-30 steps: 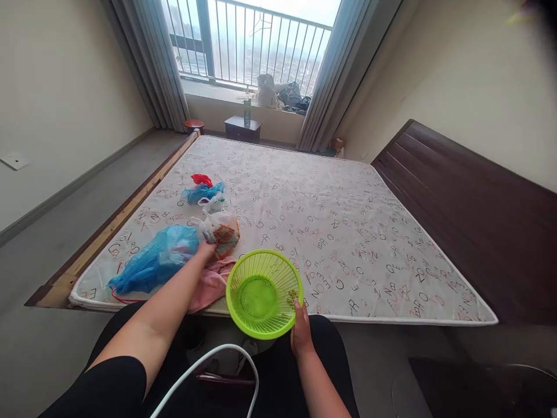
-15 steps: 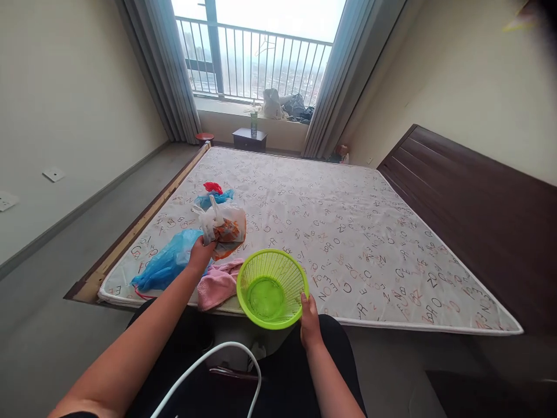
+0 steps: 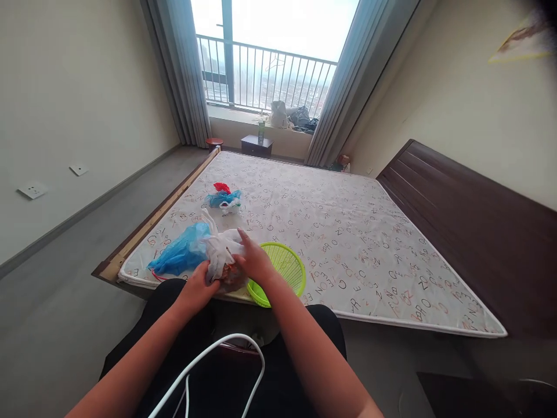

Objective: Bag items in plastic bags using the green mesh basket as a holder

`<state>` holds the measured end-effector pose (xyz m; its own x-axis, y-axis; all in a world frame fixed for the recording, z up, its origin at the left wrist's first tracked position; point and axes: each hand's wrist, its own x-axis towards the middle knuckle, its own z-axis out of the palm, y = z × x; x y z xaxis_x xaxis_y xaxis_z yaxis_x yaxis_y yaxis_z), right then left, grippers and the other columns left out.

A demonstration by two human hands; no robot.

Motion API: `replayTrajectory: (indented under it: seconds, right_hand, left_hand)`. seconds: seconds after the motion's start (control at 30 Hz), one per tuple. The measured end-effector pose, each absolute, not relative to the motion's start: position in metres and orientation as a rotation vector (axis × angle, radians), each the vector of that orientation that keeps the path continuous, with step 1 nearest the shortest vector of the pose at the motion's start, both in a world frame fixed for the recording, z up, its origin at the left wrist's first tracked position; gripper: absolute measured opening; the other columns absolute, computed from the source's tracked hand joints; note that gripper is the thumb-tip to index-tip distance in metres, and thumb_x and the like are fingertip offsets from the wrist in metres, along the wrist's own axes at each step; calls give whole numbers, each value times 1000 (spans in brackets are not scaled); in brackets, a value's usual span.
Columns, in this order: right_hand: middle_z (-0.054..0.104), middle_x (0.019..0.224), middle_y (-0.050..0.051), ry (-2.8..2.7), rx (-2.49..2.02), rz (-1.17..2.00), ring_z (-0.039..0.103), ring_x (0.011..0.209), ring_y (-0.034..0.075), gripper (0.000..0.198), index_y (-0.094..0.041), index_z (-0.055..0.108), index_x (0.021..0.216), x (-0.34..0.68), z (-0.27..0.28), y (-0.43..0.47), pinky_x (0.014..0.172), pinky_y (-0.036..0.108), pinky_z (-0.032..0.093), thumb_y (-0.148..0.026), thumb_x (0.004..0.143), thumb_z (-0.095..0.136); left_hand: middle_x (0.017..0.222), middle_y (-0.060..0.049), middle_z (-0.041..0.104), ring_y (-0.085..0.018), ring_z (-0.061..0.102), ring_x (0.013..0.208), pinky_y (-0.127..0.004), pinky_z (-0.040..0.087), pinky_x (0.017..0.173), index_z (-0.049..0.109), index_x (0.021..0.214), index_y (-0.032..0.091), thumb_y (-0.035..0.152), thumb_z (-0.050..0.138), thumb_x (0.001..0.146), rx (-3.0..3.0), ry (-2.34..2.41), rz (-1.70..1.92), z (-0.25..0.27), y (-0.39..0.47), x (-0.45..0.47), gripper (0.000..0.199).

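Observation:
Both hands are on a white plastic bag point(image 3: 221, 247) with orange-brown print or contents at its lower part, held above the near edge of the mattress. My left hand point(image 3: 201, 288) grips the bag's lower left side, thumb toward me. My right hand point(image 3: 256, 258) has its fingers on the upper right of the bag. Behind my right wrist rests a green plastic basket point(image 3: 289, 267), partly hidden by that hand and arm. Just left of the white bag lies a blue plastic bag point(image 3: 180, 251). The pink cloth is hidden behind the bag and hands.
Farther up the mattress point(image 3: 348, 244) lie a crumpled blue bag point(image 3: 221, 198) and a red bag point(image 3: 221, 187). A dark headboard point(image 3: 461, 197) borders the right side. A white cable point(image 3: 204, 354) loops across my lap. Beyond the bed stands a small nightstand point(image 3: 256, 145).
My right hand has let go of the green basket and taken hold of the white bag. The bag has come nearer to me, and the basket now rests on the mattress edge.

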<state>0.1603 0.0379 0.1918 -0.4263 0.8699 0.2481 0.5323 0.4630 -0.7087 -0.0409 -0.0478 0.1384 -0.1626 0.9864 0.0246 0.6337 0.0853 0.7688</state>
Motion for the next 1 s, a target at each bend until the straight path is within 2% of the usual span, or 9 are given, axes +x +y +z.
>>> replayTrajectory:
  seconds: [0.13,0.23,0.43,0.57,0.7,0.8,0.87,0.93,1.0]
  right_hand:
    - [69,125,8,-2132,-1264,728,66,109,24,34,-25,67,126,144,180,24,97,36,51,-25,92,64]
    - [72,112,6,-2113,-1279,685,67,98,22,23,-24,70,112,144,177,-1,86,32,51,-20,92,60]
    - [71,95,4,-2096,-1198,659,62,85,21,6,-24,65,92,144,184,-39,73,29,44,-30,89,66]
    - [60,72,-1,-1873,-1271,676,53,68,17,29,-23,56,73,162,173,-39,65,27,36,-40,96,55]
    - [44,58,-6,-1554,-1461,751,43,57,15,41,-23,48,66,193,157,-30,58,27,31,-48,98,45]
    - [56,67,-1,-1648,-1506,699,52,67,18,34,-23,56,70,208,152,-30,66,30,40,-43,96,48]
    - [68,91,7,-1761,-1468,581,60,90,25,17,-22,66,86,210,156,-33,84,38,46,-34,89,55]
    - [67,123,12,-1820,-1365,527,57,118,31,35,-22,67,117,203,163,-38,103,47,42,-27,83,61]
    - [61,139,11,-1839,-1251,608,52,130,31,57,-24,57,138,193,170,-41,109,49,40,-29,82,65]
  left_hand:
    - [150,-14,54,-37,46,142,-52,33,121,55,140,21,42,74,76,1624,1767,848,149,-70,-71,70]
    - [159,-11,45,-34,41,147,-51,36,120,46,151,24,49,59,90,1637,1754,1069,163,-82,-80,67]
    - [133,-7,68,-30,62,123,-41,51,107,71,125,27,47,68,86,1908,1687,1009,175,-73,-64,44]
    - [109,-7,76,-27,69,102,-38,53,98,76,107,24,50,61,89,1772,1822,1056,156,-68,-86,34]
    - [99,-9,76,-27,70,91,-37,56,83,72,106,20,59,59,86,1296,2062,1301,137,-67,-126,46]
    - [91,-7,74,-25,70,78,-33,56,67,65,118,19,67,63,80,929,1836,1456,132,-64,-134,61]
    - [88,-6,73,-23,68,73,-31,55,63,62,118,18,70,67,76,853,1683,1489,136,-63,-127,67]
    - [87,-5,72,-21,67,73,-28,53,62,64,112,18,71,70,74,879,1642,1489,143,-65,-113,66]
    - [86,-5,70,-19,64,72,-26,51,61,65,107,17,71,70,75,948,1629,1462,151,-68,-100,63]
